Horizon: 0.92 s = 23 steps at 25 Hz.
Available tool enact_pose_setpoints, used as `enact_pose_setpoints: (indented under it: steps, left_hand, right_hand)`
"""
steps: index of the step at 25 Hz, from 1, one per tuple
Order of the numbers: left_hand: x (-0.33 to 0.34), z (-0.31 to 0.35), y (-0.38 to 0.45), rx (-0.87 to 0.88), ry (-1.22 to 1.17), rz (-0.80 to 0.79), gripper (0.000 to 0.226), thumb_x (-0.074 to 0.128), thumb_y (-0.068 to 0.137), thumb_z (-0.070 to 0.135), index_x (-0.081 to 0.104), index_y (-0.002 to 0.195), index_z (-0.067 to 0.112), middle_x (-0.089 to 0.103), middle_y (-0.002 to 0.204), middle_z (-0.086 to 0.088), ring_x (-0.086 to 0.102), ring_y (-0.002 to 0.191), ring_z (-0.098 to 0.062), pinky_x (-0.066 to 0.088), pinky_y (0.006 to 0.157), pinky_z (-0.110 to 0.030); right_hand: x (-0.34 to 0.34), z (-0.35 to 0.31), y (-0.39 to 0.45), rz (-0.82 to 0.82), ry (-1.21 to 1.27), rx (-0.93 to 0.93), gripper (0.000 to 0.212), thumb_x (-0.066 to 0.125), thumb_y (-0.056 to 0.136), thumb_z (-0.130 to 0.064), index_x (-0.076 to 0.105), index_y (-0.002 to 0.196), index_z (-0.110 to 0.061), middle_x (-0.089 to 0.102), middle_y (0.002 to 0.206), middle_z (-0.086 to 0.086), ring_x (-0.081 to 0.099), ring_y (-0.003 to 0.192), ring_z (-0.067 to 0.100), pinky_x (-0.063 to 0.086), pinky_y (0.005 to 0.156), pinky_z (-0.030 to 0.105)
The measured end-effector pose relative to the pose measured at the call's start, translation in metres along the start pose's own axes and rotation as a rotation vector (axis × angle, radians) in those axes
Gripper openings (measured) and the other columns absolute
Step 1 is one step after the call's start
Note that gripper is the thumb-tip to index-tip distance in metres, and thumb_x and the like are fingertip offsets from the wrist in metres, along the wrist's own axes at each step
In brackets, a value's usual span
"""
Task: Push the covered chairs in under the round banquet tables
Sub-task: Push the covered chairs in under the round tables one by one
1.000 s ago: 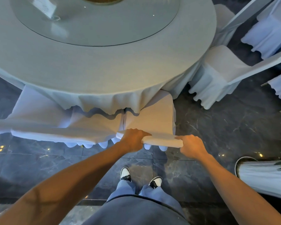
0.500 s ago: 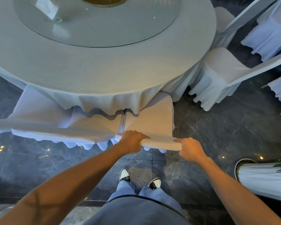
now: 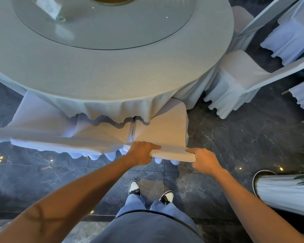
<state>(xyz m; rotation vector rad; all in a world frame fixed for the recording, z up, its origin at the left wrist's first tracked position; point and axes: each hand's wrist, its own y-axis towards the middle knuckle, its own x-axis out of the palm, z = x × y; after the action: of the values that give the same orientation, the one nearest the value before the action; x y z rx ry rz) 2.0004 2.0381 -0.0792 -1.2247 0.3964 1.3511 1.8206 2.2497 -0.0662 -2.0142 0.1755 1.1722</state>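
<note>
A white covered chair (image 3: 167, 132) stands directly ahead of me, its seat partly under the drooping cloth of the round banquet table (image 3: 112, 72). My left hand (image 3: 142, 152) grips the left end of the chair's top rail. My right hand (image 3: 203, 159) grips the right end of the same rail. A second covered chair (image 3: 47, 127) sits to the left, touching the first, its seat also under the cloth. Another covered chair (image 3: 235, 79) stands at the right, angled and farther out from the table.
A glass turntable (image 3: 104, 23) lies on the table top. More covered chairs (image 3: 291, 34) crowd the far right. A white draped stand (image 3: 284, 193) is near my right arm. The floor is dark polished marble (image 3: 244, 137); my feet are just behind the chair.
The chair has slid a little further under the table, with both hands following it forward. The grip is unchanged.
</note>
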Motion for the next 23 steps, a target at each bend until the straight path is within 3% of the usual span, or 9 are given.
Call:
enact_pose_setpoints:
  steps: [6, 9, 13, 16, 20, 23]
  left_hand:
    - [-0.008, 0.003, 0.003, -0.006, 0.018, -0.071, 0.06, 0.056, 0.088, 0.022, 0.043, 0.143, 0.041, 0.06, 0.134, 0.007, 0.059, 0.112, -0.021, 0.04, 0.078, -0.028]
    - [-0.014, 0.006, 0.006, -0.01, 0.008, -0.165, 0.06, 0.06, 0.085, 0.031, 0.044, 0.142, 0.04, 0.06, 0.132, 0.006, 0.058, 0.11, -0.021, 0.037, 0.075, -0.028]
    - [-0.026, 0.015, 0.019, 0.025, -0.079, -0.338, 0.035, 0.066, 0.08, 0.028, 0.055, 0.113, 0.027, 0.059, 0.098, 0.001, 0.052, 0.085, -0.021, 0.036, 0.063, -0.029]
    - [-0.034, 0.027, 0.032, 0.018, -0.146, -0.464, 0.047, 0.073, 0.077, 0.039, 0.054, 0.115, 0.018, 0.057, 0.099, 0.0, 0.056, 0.09, -0.024, 0.042, 0.069, -0.031]
    - [-0.054, 0.05, 0.055, -0.081, -0.181, -0.723, 0.057, 0.081, 0.064, 0.053, 0.06, 0.11, 0.026, 0.064, 0.111, 0.002, 0.06, 0.104, -0.024, 0.049, 0.092, -0.04]
    - [-0.065, 0.072, 0.092, -0.09, 0.029, -0.922, 0.076, 0.086, 0.058, 0.056, 0.061, 0.118, 0.017, 0.061, 0.115, 0.0, 0.06, 0.1, -0.022, 0.049, 0.086, -0.034]
  right_hand:
    - [-0.007, -0.003, -0.001, -0.04, 0.012, 0.022, 0.045, 0.059, 0.076, -0.015, 0.062, 0.115, -0.037, 0.072, 0.102, -0.008, 0.066, 0.086, 0.021, 0.058, 0.072, 0.04]
    - [-0.01, -0.003, -0.003, -0.059, 0.028, 0.023, 0.054, 0.058, 0.077, -0.016, 0.058, 0.127, -0.038, 0.069, 0.114, -0.008, 0.065, 0.096, 0.021, 0.056, 0.076, 0.038]
    - [-0.018, 0.003, -0.004, -0.113, 0.087, -0.002, 0.051, 0.057, 0.077, -0.009, 0.061, 0.122, -0.034, 0.069, 0.111, -0.006, 0.063, 0.096, 0.023, 0.055, 0.078, 0.042]
    - [-0.028, 0.013, -0.005, -0.156, 0.128, -0.014, 0.047, 0.055, 0.081, -0.01, 0.061, 0.123, -0.029, 0.067, 0.114, -0.004, 0.061, 0.098, 0.023, 0.054, 0.081, 0.043]
    - [-0.045, 0.047, 0.01, -0.361, 0.183, -0.021, 0.058, 0.059, 0.082, -0.013, 0.053, 0.137, -0.027, 0.058, 0.132, -0.005, 0.055, 0.116, 0.02, 0.046, 0.093, 0.033]
    - [-0.078, 0.081, 0.025, -0.508, 0.242, -0.004, 0.065, 0.068, 0.075, -0.018, 0.053, 0.139, -0.025, 0.057, 0.13, -0.007, 0.053, 0.119, 0.015, 0.043, 0.095, 0.027]
